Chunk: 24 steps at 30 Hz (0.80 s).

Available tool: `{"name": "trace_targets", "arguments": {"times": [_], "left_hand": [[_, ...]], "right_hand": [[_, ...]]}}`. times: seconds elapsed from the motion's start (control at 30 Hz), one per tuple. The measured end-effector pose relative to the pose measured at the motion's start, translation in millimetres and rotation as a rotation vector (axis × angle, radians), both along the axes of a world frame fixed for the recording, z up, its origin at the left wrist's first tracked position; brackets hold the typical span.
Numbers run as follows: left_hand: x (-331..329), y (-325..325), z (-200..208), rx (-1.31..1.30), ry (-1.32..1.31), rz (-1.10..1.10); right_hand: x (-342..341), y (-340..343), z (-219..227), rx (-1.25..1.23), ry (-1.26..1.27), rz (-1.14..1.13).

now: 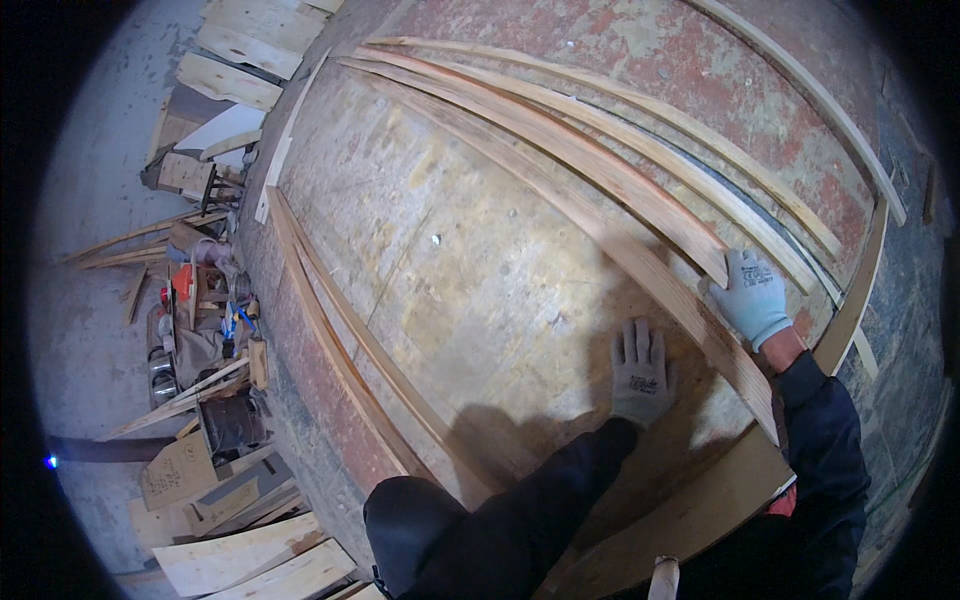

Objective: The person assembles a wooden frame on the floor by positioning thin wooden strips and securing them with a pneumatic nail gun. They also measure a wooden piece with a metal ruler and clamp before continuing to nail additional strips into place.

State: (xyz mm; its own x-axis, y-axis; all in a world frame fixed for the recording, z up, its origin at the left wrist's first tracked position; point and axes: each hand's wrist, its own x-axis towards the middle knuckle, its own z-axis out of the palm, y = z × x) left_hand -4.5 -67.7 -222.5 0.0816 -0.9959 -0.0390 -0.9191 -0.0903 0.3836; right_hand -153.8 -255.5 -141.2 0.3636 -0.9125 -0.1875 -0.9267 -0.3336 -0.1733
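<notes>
My left hand [640, 378], in a pale work glove, rests flat on the stained panel [470, 270] with its fingers stretched out. To its right, my gloved right hand [755, 300] is closed at the near end of a long reddish wooden strip [600, 165]; the fingertips are partly hidden. Between my two hands runs another long wooden strip [650, 265], lying apart from the left hand. Beyond the right hand, more pale strips [720, 190] lie side by side, a dark gap showing between two of them.
Two narrow strips [345, 345] lie along the panel's left side. A pale edge piece [800, 85] borders the far right, and a brown board [690, 500] stands at the near edge. Offcuts, tools and a red-orange item [182, 282] clutter the floor at left; plywood sheets [240, 555] lie lower left.
</notes>
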Motion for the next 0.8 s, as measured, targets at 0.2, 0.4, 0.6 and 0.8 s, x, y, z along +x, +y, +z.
{"name": "trace_targets", "arguments": {"times": [0.2,0.4,0.6,0.8], "left_hand": [[1,-2,-1,-0.032,-0.012,-0.011],[-1,-1,-1,-0.034,0.013,0.003],[-2,-3,2,0.056,-0.033,-0.003],[-3,-2,1,0.029,-0.044,0.008]], "right_hand": [[2,4,-11,0.1,-0.062,-0.033],[-20,-9,-23,0.038,-0.281,-0.056],[-37,-6,-48,-0.102,-0.031,-0.08],[-43,-3,-51,-0.011,-0.059,-0.094]]}}
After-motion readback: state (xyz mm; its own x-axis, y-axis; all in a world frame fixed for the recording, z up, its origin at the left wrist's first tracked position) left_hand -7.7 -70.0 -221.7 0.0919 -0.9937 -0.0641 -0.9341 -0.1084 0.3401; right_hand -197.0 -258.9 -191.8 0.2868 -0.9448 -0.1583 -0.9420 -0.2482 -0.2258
